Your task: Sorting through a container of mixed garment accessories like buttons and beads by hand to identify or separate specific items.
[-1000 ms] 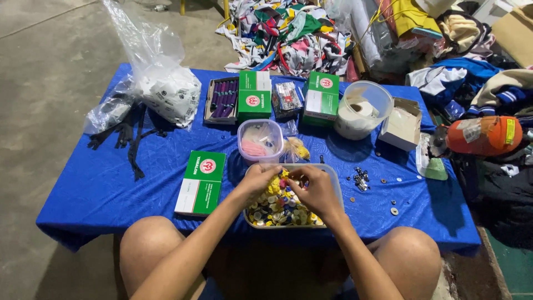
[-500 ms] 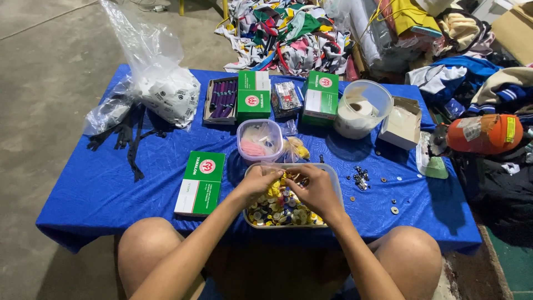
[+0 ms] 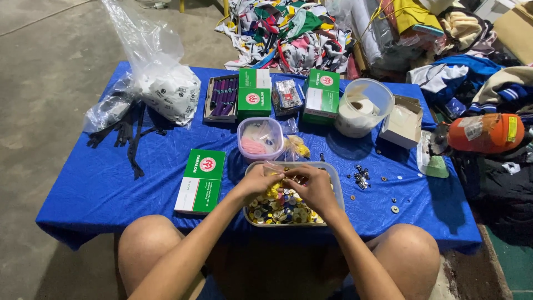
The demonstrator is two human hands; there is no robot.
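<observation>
Both hands over tray (image 3: 337, 183) of mixed buttons (image 3: 277, 206), directly beneath. Left hand (image 3: 256, 182) and right hand (image 3: 313, 186) curled, fingertips meeting on small item, too small to ID. Pinch w/ fingertips only; keep low over tray. Green box (image 3: 201, 180) lies just left.

Even, fairly bright overhead light falls on the blue desk (image 3: 100, 183), with soft shadows just under the fingers (image 3: 288, 179). The clear plastic bag (image 3: 150, 61) far beyond them shows mild glare. Edges bend slightly, perhaps from a wide lens; focus stays reasonably sharp.
</observation>
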